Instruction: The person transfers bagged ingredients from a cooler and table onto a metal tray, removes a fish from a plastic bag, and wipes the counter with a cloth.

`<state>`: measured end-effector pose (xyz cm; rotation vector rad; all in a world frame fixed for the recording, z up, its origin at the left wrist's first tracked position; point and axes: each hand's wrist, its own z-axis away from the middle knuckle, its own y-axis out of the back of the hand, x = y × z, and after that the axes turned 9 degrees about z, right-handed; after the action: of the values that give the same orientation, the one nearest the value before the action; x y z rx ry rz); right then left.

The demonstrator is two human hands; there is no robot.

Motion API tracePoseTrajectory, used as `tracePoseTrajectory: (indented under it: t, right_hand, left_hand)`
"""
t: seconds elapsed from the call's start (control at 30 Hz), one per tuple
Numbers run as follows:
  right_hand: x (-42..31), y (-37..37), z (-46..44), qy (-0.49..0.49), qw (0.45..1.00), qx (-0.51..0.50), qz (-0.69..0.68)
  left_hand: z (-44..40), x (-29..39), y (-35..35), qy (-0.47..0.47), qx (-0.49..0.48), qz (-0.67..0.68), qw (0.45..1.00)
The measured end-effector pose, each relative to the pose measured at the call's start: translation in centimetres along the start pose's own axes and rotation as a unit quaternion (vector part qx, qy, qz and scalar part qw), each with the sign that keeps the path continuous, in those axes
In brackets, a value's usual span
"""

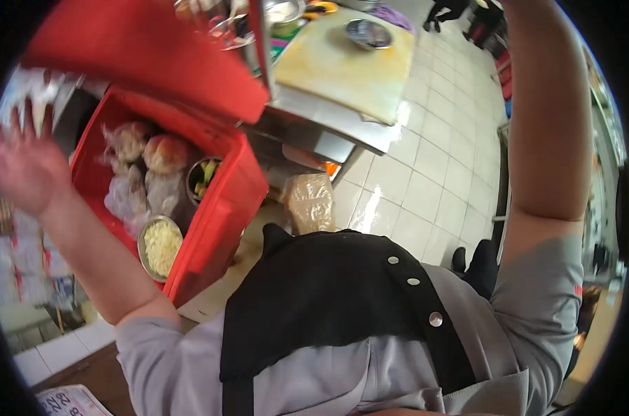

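Note:
My left hand point(28, 161) is spread at the far left, its fingers apart and nothing in it, beside an open red cooler box point(217, 201). Inside the box lie several plastic bags of food point(166, 153), a metal bowl of pale shreds point(161, 247) and a bowl with green pieces point(205, 179). The box's red lid point(155, 55) stands tilted up behind it. My right arm point(549, 118) reaches up past the top edge of the view, and the right hand is out of sight.
Ahead is a metal table point(328, 123) with a cutting board point(342, 62) and a metal bowl point(368, 34) on it. A wrapped package point(309, 202) sits below, near my body. Tiled floor point(425, 152) runs to the right. People's legs point(445, 12) show far ahead.

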<state>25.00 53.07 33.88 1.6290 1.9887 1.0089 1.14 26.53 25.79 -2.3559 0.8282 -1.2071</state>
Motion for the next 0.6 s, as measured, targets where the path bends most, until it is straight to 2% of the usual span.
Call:
tracePoseTrajectory:
  t: [0.1,0.13,0.2,0.23,0.27,0.3,0.33,0.37,0.43,0.5,0.53,0.6]
  right_hand:
    - [-3.2,9.3,7.2,-0.142,0.987,0.019,0.079]
    - [-2.3,11.9,11.4,-0.2,0.978,-0.002,0.057]
    - [-0.5,15.0,20.9,-0.315,0.948,-0.022,-0.033]
    - [0.3,15.4,26.2,-0.373,0.923,-0.016,-0.098]
    - [0.3,15.1,31.3,-0.442,0.891,-0.035,-0.099]
    - [-0.2,14.2,36.5,-0.527,0.844,-0.042,-0.093]
    - [-0.9,13.6,41.3,-0.584,0.803,-0.113,-0.04]
    - [-2.4,12.3,47.0,-0.587,0.794,-0.154,0.04]
    - [-6.1,11.4,53.1,-0.673,0.678,-0.295,-0.006]
    - [-10.1,10.1,61.0,-0.652,0.676,-0.339,-0.055]
    - [-12.0,9.8,62.6,-0.669,0.644,-0.364,-0.072]
    - [-14.5,10.6,63.6,-0.684,0.616,-0.373,-0.116]
  left_hand:
    - [5.0,2.9,-5.4,-0.057,0.06,-0.013,0.996]
    - [6.1,3.1,-5.7,-0.069,0.089,-0.002,0.994]
    - [6.5,3.3,-3.8,-0.089,0.078,0.003,0.993]
    - [7.5,3.8,-4.5,-0.067,0.115,0.003,0.991]
    - [8.6,4.3,-5.1,-0.044,0.153,0.001,0.987]
    - [9.1,4.6,-5.1,-0.049,0.15,-0.014,0.987]
    - [8.8,4.6,-4.8,-0.054,0.148,-0.028,0.987]
    - [8.9,4.8,-5.1,-0.062,0.147,-0.041,0.986]
    - [10.0,5.2,-6.6,-0.058,0.13,-0.041,0.989]
    - [11.4,4.8,-9.3,-0.083,0.143,-0.093,0.982]
    - [12.3,4.4,-10.6,-0.11,0.165,-0.146,0.969]
    - [12.7,2.9,-11.8,-0.169,0.179,-0.235,0.94]
